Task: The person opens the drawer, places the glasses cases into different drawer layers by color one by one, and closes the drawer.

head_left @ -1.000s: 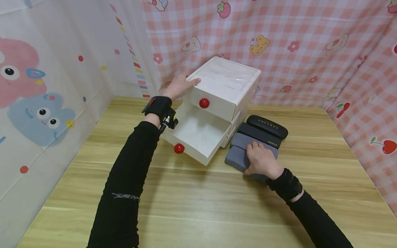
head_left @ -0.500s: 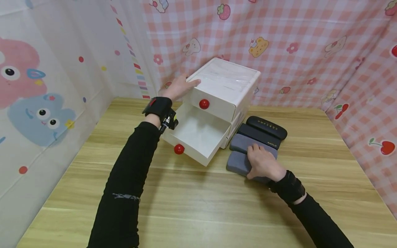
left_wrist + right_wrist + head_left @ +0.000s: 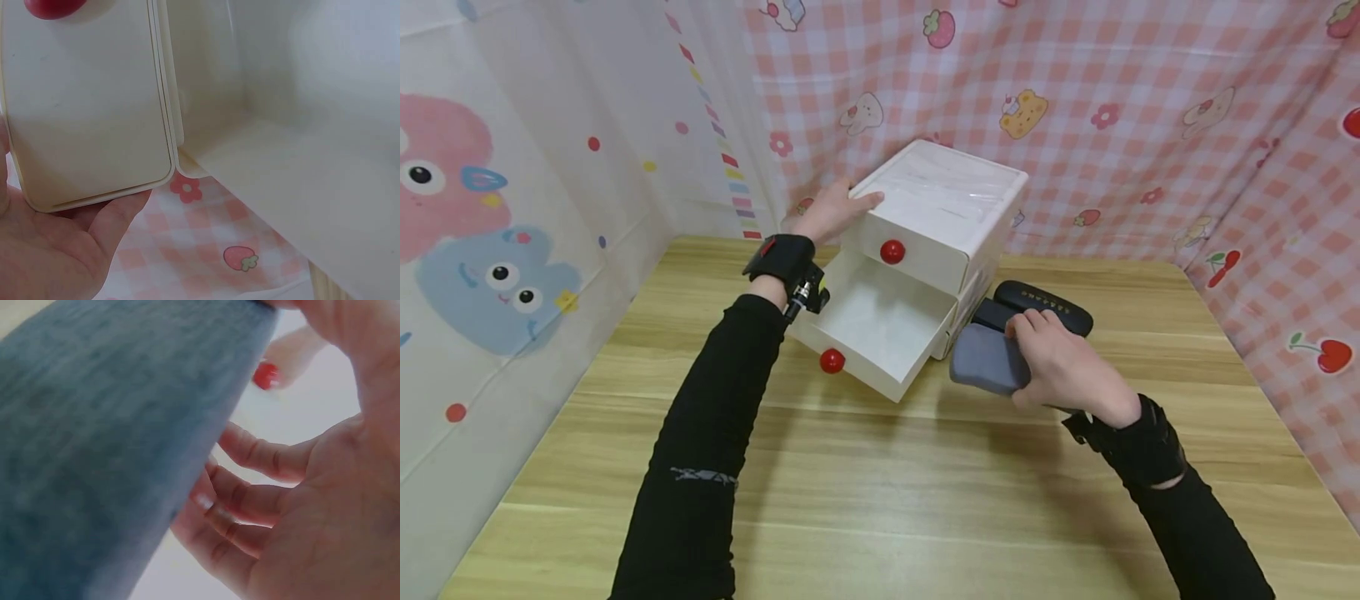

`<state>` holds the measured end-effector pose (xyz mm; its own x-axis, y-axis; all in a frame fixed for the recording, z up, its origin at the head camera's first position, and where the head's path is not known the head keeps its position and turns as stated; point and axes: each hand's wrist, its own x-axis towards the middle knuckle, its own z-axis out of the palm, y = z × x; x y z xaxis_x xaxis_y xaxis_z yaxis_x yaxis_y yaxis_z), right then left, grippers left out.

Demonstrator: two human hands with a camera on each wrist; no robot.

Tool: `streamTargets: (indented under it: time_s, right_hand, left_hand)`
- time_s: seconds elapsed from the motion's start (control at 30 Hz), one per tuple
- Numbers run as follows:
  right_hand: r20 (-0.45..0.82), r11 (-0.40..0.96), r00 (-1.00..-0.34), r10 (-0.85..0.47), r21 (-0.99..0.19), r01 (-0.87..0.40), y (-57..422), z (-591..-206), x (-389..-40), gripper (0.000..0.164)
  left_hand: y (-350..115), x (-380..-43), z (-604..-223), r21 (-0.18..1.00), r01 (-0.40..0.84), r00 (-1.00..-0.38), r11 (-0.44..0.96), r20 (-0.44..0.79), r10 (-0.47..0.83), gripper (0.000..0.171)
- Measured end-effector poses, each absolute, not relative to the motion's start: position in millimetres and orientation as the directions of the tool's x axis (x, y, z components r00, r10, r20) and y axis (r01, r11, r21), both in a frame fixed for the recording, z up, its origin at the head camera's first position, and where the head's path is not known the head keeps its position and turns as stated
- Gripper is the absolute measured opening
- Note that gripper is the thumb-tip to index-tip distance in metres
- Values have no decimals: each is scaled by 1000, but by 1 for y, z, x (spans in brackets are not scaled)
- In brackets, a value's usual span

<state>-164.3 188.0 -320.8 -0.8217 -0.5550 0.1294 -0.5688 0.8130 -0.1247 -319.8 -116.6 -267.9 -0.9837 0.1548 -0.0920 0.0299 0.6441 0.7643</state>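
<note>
My right hand [image 3: 1063,358] grips a grey, cloth-covered glasses case [image 3: 988,358], raised and slightly tilted over the other cases. In the right wrist view, the same grey case [image 3: 119,437] fills the left side, with thumb and fingers about its edges. My left hand [image 3: 835,212] holds the top left corner of a white drawer cabinet [image 3: 943,179], thumb on top and fingers down the side. Its lower drawer [image 3: 880,325] with a red knob is pulled out and bare inside; the upper drawer [image 3: 87,112] is closed. The second grey case seen earlier is hidden now.
A black glasses case [image 3: 995,314] and a rounded black case [image 3: 1045,305] with gold lettering lie right of the cabinet, partly behind my right hand. Everything stands on a wooden table [image 3: 865,500]. A pink checked curtain [image 3: 1090,158] hangs close behind.
My right hand has closed on the nearest grey case and lifted it off the table, up and to the right. The left hand and the cabinet have stayed put.
</note>
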Motion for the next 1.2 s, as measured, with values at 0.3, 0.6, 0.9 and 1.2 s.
streamTargets:
  time_s: [0.3,0.6,0.9,1.2]
  right_hand:
    - [247,765,-770,-588,-140,-629,155,-280,-167,61]
    - [347,716,-737,-580,-214,-664,111,-258,-180,65]
    - [418,717,-776,-473,-329,-615,79,-262,-198,73]
    - [398,726,-789,-468,-337,-600,64,-285,-213,73]
  left_hand:
    - [-116,-321,-267,759,20,-982,651,-106,154,70]
    - [-117,-321,-267,773,53,-982,633,-76,175,70]
    - [-118,-323,-269,789,54,-981,613,-73,180,66]
    - [-120,-320,-265,796,33,-971,604,-118,208,78]
